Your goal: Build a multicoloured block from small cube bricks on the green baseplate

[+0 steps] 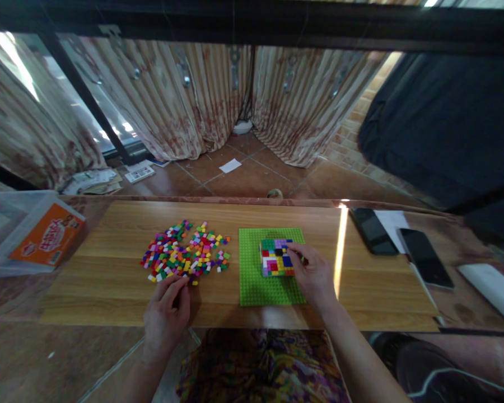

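A green baseplate point(252, 285) lies on the wooden board point(109, 296). A square block of small coloured bricks point(275, 257) stands on its upper right part. My right hand point(313, 274) rests at the block's right edge, fingers pinched against it; whether a brick is between the fingertips I cannot make out. A loose heap of small coloured bricks point(185, 252) lies to the left of the plate. My left hand point(166, 310) sits at the heap's near edge, fingers curled together at the nearest bricks.
Two dark phones point(372, 229) point(426, 254) lie at the board's right end on a white sheet. A clear plastic box with an orange packet point(46, 235) stands at the far left. A white object point(493, 288) lies at the far right. Curtains hang behind.
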Action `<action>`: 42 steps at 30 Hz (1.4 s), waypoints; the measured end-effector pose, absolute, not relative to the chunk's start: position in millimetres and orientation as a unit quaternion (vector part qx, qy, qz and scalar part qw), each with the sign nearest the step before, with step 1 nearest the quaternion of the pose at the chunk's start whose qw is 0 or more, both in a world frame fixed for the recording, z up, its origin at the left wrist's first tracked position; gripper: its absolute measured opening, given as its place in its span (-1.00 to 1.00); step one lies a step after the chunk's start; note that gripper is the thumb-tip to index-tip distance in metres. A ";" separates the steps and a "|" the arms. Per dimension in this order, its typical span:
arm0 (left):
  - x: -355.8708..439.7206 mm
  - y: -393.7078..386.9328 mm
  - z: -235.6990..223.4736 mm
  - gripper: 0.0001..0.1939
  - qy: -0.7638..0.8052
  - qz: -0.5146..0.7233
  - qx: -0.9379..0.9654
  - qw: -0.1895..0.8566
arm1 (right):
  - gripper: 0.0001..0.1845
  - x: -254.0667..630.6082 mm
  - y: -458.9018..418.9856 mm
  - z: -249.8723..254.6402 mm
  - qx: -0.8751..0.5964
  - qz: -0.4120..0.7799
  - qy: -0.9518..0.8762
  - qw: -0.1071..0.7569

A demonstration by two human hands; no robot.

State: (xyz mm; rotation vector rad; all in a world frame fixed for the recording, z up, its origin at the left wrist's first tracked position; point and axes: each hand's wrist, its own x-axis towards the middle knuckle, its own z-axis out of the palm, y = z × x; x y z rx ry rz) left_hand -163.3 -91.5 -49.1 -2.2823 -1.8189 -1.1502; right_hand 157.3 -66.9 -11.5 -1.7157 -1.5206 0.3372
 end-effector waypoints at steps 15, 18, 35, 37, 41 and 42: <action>-160.4 -93.7 -46.6 -0.83 -0.599 -0.361 -0.715 -0.024 | -0.49 160.6 -55.0 -29.4 -0.739 0.190 -0.458 0.456; -160.6 -94.3 -47.2 -0.83 -0.604 -0.360 -0.710 -0.031 | -0.46 161.7 -51.5 -32.7 -0.717 0.259 -0.431 0.482; -161.6 -93.4 -50.5 -0.82 -0.604 -0.369 -0.706 -0.034 | -0.34 172.5 -43.2 -21.8 -0.689 0.323 -0.465 0.453; -161.3 -93.4 -51.0 -0.82 -0.603 -0.372 -0.705 -0.035 | -0.29 173.9 -43.4 -21.7 -0.684 0.327 -0.469 0.454; -160.5 -94.0 -51.6 -0.81 -0.609 -0.370 -0.701 -0.038 | -0.35 177.1 -45.1 -17.1 -0.669 0.312 -0.435 0.515; -160.3 -94.3 -51.7 -0.81 -0.610 -0.370 -0.699 -0.040 | -0.40 176.9 -46.2 -14.0 -0.667 0.295 -0.424 0.537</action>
